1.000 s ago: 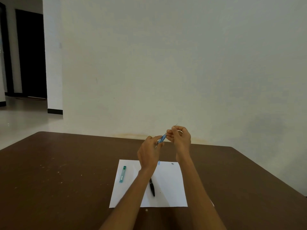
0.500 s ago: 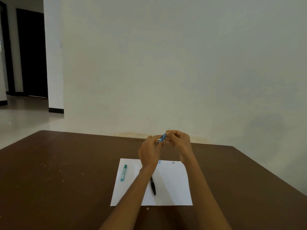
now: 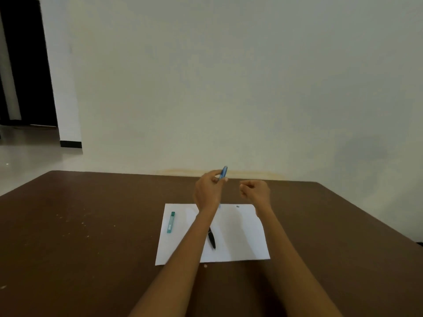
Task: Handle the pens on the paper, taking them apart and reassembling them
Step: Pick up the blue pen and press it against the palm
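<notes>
1. While both forearms are reaching out over the brown bench [image 3: 91, 225], the left hand [image 3: 207, 193] is pinching a blue pen [image 3: 223, 173] between thumb and fingertips, lifted clear of the sheet.
2. Blue pen is tilting up and slightly to the right, its upper end poking above the fingers; the lower part is sitting hidden inside the hand.
3. Right hand [image 3: 255, 192] is hanging just beside the left, apart from the pen, fingers curling loosely inward. Whether anything small is sitting inside that curl cannot be told.
4. White paper [image 3: 240, 239] is lying flat on the bench beneath the forearms, its near right corner showing past the right forearm.
5. Black pen [image 3: 211, 238] is lying on the paper near its middle, running roughly toward and away from the camera, its far end passing under the left forearm.
6. Teal pen [image 3: 171, 222] is lying on the left part of the paper, well apart from the black one, lengthwise away from the camera. It is looking short and stubby; whether it is a whole pen or one part is unclear.
7. Small dark speck [image 3: 237, 206] is sitting near the paper's far edge, too small to identify.
8. Pale crumbs are dotting the bench to the left of the paper.
</notes>
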A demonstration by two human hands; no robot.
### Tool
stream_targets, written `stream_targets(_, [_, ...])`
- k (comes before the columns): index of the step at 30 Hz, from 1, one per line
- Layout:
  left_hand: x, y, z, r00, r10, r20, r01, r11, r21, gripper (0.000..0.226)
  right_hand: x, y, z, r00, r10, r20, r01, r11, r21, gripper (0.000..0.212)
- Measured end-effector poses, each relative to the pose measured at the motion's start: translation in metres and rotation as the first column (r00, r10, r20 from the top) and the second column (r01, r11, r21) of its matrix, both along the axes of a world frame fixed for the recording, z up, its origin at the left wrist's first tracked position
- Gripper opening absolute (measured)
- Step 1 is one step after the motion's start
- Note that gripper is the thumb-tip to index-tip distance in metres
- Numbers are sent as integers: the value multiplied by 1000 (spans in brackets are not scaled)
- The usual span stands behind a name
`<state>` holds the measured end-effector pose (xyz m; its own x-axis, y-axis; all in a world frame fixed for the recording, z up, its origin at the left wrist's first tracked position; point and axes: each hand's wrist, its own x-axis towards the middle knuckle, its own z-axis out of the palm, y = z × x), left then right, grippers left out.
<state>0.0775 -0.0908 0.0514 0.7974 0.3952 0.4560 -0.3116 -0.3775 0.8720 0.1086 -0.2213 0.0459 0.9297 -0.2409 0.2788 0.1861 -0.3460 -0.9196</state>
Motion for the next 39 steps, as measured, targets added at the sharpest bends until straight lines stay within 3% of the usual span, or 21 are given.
stream_targets(2, [0,0,1,1000,-10,-11,10,1000,-26,25,2,-6,-18,998,-60,-35,47,955,-291,24])
stream_targets(5, [0,-1,1,1000,-19,-11,18,999,-34,25,2,-11,-32,996,-66,-64,25,864,-503,24])
stream_targets(11, [-1,-3,-5,997,-58,-50,57,998,-28,25,4,-5,-31,990,-36,-135,-69,718,-692,21])
stream_targets(16, [0,1,-6,996,-71,-55,69,997,-41,25,4,2,-32,986,-106,-129,-22,685,-728,20])
stream_targets(19, [1,1,-7,997,-63,-55,61,998,-31,26,5,7,-34,991,-108,-73,43,800,-599,13])
stream_targets(21, [2,0,-8,996,-67,-52,65,997,-35,27,4,11,-26,997,-83,-12,71,920,-386,8])
stream_targets(23, [1,-2,-8,996,-64,-57,62,997,-42,27,3,15,-11,998,-51,21,55,981,-186,17])
stream_targets(26, [0,-3,-7,997,-56,-51,54,998,-41,26,-3,20,13,996,14,93,-22,997,80,22])
stream_targets(29, [-1,-4,-7,998,-46,-45,46,999,-12,29,-7,25,32,983,94,155,-130,961,243,16])
stream_targets(32, [-1,-4,-8,998,-36,-49,37,999,32,31,-9,29,39,977,149,153,-187,942,279,11])
stream_targets(39, [0,2,-10,999,-9,-37,11,999,39,29,-11,31,38,978,174,111,-192,966,175,21])
